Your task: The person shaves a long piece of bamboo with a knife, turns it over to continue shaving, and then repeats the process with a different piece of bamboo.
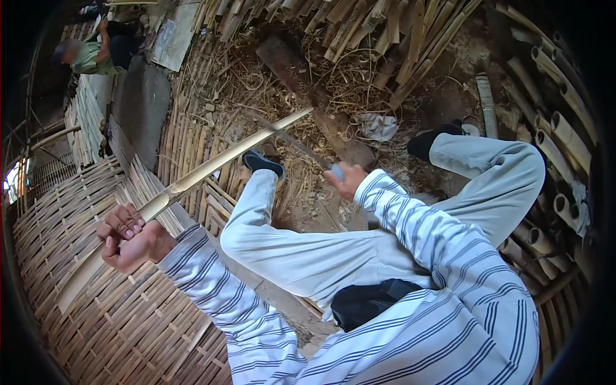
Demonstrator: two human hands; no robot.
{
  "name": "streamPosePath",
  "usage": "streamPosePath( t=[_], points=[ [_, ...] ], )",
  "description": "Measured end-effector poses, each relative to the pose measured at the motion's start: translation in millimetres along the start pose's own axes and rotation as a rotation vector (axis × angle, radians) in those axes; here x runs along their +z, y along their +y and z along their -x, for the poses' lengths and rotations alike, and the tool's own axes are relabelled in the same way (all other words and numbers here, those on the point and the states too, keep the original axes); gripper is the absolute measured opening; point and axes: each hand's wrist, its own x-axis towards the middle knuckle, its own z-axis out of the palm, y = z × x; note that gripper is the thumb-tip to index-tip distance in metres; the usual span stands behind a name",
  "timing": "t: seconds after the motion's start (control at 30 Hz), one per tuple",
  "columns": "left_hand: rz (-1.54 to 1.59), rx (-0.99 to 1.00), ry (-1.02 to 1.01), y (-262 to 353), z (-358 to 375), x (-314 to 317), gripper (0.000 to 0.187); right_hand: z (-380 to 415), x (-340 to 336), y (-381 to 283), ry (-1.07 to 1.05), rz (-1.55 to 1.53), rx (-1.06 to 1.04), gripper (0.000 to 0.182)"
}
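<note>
A long split bamboo piece [224,157] slants across the view, its hollow inner face showing. My left hand [133,239] is closed around it, with the near end reaching down to the lower left past my wrist. My right hand [348,182] is wrapped round the pale blue handle of a long knife [301,146]. The knife's blade points up and left and crosses the bamboo near its far end, slightly blurred. My legs are bent and spread on either side of the work.
Woven bamboo matting [128,321] covers the lower left. Bamboo strips [359,25] are piled at the top, and cut bamboo tubes [568,138] stack along the right. Shavings and a crumpled white bag [378,126] lie on the dirt floor. Another person [96,58] sits at the upper left.
</note>
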Motion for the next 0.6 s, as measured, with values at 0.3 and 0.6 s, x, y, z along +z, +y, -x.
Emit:
streamPosePath(
  t=[0.3, 0.6],
  points=[
    [-0.001, -0.022, 0.013, 3, -2, 8, 0.019, -29, -4, 17, 0.039, 0.068, 0.018, 0.063],
    [0.060, -0.065, -0.067, 3, -4, -1, 0.019, -46, 10, 90, 0.218, 0.054, 0.196, 0.060]
  ],
)
